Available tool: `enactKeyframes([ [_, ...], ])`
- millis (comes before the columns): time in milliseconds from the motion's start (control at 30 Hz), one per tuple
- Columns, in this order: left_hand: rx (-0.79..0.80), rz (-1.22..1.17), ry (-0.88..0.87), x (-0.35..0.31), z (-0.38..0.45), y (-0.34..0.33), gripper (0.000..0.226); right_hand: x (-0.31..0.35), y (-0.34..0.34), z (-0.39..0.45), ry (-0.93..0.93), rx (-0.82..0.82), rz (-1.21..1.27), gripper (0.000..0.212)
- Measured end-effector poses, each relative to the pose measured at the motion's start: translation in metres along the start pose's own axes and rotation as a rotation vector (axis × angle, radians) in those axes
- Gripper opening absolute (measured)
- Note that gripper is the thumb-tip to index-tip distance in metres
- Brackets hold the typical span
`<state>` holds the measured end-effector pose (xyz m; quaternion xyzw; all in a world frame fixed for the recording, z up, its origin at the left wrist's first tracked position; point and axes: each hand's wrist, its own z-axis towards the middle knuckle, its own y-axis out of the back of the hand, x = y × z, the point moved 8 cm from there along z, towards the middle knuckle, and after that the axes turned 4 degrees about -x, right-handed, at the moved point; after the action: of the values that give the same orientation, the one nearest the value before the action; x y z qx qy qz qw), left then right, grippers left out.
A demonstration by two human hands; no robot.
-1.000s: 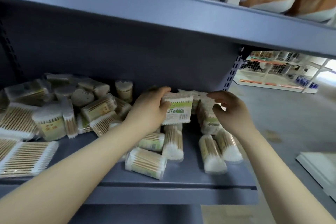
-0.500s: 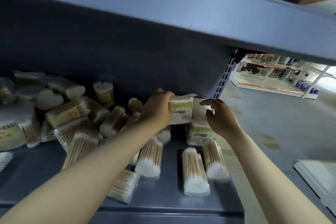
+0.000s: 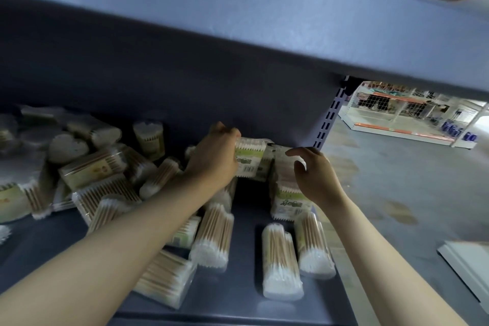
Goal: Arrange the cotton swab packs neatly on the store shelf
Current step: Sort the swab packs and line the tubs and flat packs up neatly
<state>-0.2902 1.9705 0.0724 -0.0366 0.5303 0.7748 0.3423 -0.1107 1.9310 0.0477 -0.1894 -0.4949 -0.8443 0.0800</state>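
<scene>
Left hand [image 3: 214,159]: grips a flat green-label pack [image 3: 250,157] at the shelf [image 3: 238,296] back.
Right hand [image 3: 313,177]: fingers loosely curled, holding nothing.
Left to do: most packs, the heap [image 3: 87,167] included, lie jumbled.

Dim, shadowed shelf interior; bright daylight at right; soft motion blur.

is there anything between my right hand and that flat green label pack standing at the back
Nothing visible. The right hand hovers just right of the flat pack that the left hand grips; only another upright flat pack stands beside them.
</scene>
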Motion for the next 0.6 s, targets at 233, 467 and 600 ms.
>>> enactKeyframes([
  [233, -0.117, -0.297, 0.089, -0.008, -0.003, 0.002, 0.033, -0.001, -0.004, -0.001, -0.017, 0.039, 0.001, 0.039],
  [467, -0.048, -0.357, 0.237, 0.008, -0.012, -0.035, 0.032, -0.008, -0.009, -0.004, -0.054, 0.077, -0.005, 0.041],
  [600, -0.019, -0.228, 0.194, 0.015, -0.013, -0.031, 0.035, -0.005, -0.012, -0.005, -0.040, 0.088, -0.012, 0.040],
])
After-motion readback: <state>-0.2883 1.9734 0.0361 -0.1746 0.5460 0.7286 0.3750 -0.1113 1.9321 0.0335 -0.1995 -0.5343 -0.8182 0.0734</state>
